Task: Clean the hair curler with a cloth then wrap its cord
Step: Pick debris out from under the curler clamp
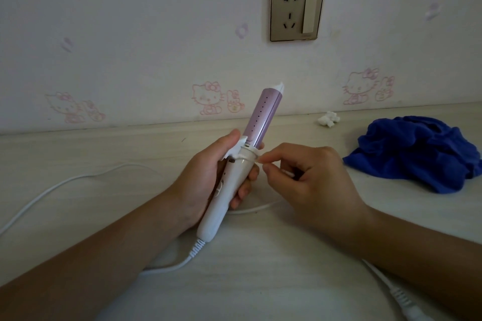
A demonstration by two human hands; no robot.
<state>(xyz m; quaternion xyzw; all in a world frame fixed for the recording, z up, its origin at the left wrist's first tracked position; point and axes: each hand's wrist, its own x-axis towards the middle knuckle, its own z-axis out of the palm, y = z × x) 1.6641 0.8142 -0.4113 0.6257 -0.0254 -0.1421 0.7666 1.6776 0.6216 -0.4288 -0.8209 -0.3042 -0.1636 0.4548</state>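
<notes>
**Curler held upright, cloth set aside**

The hair curler [236, 172] stands tilted above the table [104, 154], its lilac barrel pointing up toward the wall and its white handle pointing down. The left hand [200, 182] grips that handle, with the thumb up by the clamp lever and the fingers curled round the far side. The right hand [313, 177] is just beside the collar where barrel meets handle. Its fingers are curled, and the thumb and forefinger pinch a thin white stick [288, 173] whose tip touches the collar.

The cord [52, 190] leaves the bottom of the handle, loops loose across the table to the left and runs behind the hands. Its plug [401, 300] lies under the right forearm. The blue cloth [417, 154] sits crumpled on the table well to the right, touched by neither hand. A small white paper wad [329, 119] lies near the wall, and a wall socket [297, 9] is mounted above.
</notes>
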